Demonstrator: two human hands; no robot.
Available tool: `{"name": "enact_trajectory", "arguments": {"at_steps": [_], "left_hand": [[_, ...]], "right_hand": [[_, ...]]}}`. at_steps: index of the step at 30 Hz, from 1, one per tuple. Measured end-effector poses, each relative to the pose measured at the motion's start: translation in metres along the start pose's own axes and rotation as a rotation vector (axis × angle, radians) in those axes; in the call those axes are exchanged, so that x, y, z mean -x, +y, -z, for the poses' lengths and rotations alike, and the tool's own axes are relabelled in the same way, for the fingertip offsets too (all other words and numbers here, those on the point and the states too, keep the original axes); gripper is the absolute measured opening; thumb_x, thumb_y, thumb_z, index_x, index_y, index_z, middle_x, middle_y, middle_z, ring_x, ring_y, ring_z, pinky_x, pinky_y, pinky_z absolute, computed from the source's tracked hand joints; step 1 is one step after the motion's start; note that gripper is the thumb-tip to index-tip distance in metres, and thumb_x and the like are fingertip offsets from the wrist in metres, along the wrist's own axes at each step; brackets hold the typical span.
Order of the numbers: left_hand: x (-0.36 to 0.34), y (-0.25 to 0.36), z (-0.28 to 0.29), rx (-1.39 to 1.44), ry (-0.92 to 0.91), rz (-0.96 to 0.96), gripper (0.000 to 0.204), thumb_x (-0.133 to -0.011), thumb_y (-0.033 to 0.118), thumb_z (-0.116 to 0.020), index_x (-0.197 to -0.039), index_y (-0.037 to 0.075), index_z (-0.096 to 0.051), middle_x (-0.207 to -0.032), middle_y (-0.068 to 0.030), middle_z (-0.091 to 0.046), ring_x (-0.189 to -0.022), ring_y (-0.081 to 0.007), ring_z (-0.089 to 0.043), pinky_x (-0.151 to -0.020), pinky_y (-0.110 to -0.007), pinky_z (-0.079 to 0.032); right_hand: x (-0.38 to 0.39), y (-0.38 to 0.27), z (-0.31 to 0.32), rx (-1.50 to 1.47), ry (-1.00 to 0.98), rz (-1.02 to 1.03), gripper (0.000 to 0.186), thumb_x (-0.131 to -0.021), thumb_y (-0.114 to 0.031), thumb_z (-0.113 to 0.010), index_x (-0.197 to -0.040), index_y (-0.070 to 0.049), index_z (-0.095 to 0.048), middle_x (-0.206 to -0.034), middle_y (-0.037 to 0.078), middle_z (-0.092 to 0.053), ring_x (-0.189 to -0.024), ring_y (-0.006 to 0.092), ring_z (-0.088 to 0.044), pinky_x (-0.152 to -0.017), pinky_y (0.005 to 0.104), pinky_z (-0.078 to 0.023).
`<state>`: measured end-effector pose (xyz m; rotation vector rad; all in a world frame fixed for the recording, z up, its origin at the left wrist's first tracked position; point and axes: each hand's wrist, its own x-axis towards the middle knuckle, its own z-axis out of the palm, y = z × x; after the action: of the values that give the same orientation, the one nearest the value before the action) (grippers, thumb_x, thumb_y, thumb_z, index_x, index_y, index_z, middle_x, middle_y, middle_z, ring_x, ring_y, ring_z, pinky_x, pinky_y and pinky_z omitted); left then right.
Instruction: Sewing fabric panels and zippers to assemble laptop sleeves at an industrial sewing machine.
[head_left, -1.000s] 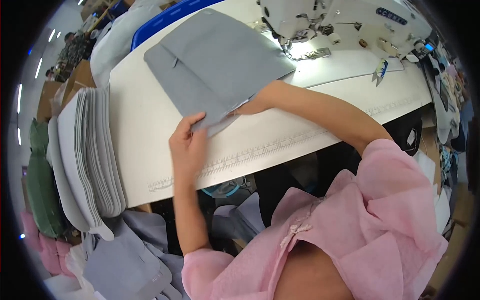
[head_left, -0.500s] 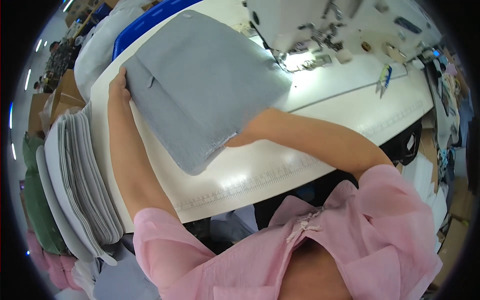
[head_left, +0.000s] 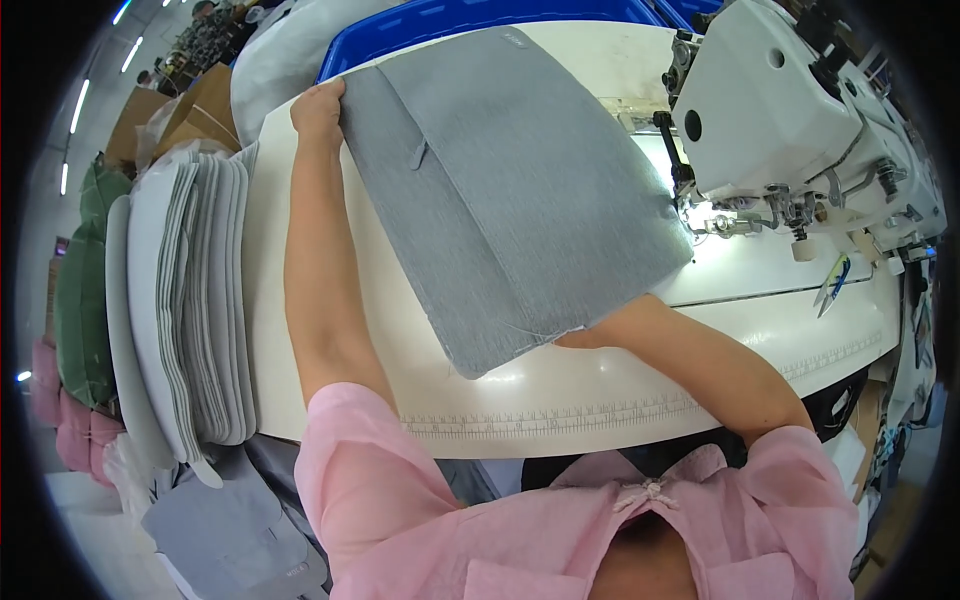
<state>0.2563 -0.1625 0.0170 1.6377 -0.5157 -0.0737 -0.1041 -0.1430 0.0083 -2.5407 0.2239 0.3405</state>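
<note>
A grey fabric piece (head_left: 520, 180), flat with rounded corners, a lengthwise seam and a small tab, lies across the white sewing table (head_left: 310, 420). My left hand (head_left: 318, 112) grips its far-left edge, fingers curled round it. My right hand (head_left: 590, 330) is at the near edge toward the right, fingers hidden beneath the fabric. The piece's right corner reaches to the lit needle area of a white sewing machine (head_left: 770, 120). Yellow-and-blue thread snips (head_left: 832, 285) lie right of my right arm.
A stack of grey padded panels (head_left: 190, 300) stands at the table's left, beside a green bundle (head_left: 85, 320). Blue bins (head_left: 400, 40) sit behind the table, near cardboard boxes (head_left: 200, 110). More grey fabric (head_left: 220, 520) lies below left. A person (head_left: 200, 35) is in the distant background.
My left hand has moved from the near edge up to the far-left edge. The fabric has turned slightly, its near corner shifting toward me. The view has also shifted.
</note>
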Motion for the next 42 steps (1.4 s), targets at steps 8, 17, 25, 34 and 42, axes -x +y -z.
{"name": "enact_trajectory", "arguments": {"at_steps": [8,17,25,34,42], "left_hand": [[-0.011,-0.037,0.006,-1.046,0.066,-0.376,0.023,-0.073,0.027,-0.054,-0.080,0.007,-0.064,-0.084,-0.0132,-0.062,-0.083,-0.0297,-0.058,-0.078,-0.037,-0.043],[0.180,0.076,-0.051,-0.453,-1.137,-0.813,0.023,-0.080,0.019,-0.051,-0.095,0.002,-0.059,-0.098,-0.0119,-0.058,-0.097,-0.0264,-0.052,-0.085,-0.032,-0.040],[0.245,0.084,-0.070,-0.538,-1.347,-1.024,0.049,-0.076,0.043,-0.053,-0.114,0.013,-0.050,-0.122,-0.0092,-0.042,-0.111,-0.0285,-0.040,-0.091,-0.048,-0.031],[0.261,0.070,-0.062,-0.843,-1.200,-1.123,0.059,-0.073,0.044,-0.054,-0.125,0.024,-0.036,-0.135,-0.0055,-0.026,-0.126,-0.0267,-0.020,-0.095,-0.060,-0.017],[0.244,0.071,-0.064,-0.963,-1.191,-1.127,0.053,-0.070,0.023,-0.049,-0.120,0.037,-0.041,-0.136,0.0038,-0.026,-0.128,-0.0246,-0.016,-0.100,-0.058,-0.010]], "right_hand": [[0.001,0.007,-0.017,-0.200,0.319,0.051,0.037,-0.081,-0.036,-0.048,-0.111,-0.015,-0.053,-0.113,0.009,-0.052,-0.104,0.0256,-0.048,-0.088,0.0358,-0.037],[-0.005,0.018,-0.033,-0.241,0.464,0.103,0.043,-0.078,-0.040,-0.048,-0.115,-0.018,-0.050,-0.117,0.008,-0.050,-0.106,0.0260,-0.047,-0.090,0.0381,-0.034],[-0.017,0.010,-0.033,-0.268,0.434,0.097,0.046,-0.080,-0.045,-0.043,-0.117,-0.019,-0.048,-0.118,0.005,-0.049,-0.111,0.0261,-0.043,-0.093,0.0379,-0.032],[0.055,0.004,-0.042,0.114,0.698,0.535,0.038,-0.076,-0.032,-0.055,-0.102,-0.005,-0.053,-0.090,0.013,-0.056,-0.094,0.0271,-0.050,-0.085,0.0385,-0.036],[0.113,0.062,-0.003,0.281,0.729,-0.230,0.031,-0.082,-0.027,-0.049,-0.103,-0.005,-0.053,-0.080,0.011,-0.060,-0.074,0.0254,-0.057,-0.061,0.0337,-0.045]]}}
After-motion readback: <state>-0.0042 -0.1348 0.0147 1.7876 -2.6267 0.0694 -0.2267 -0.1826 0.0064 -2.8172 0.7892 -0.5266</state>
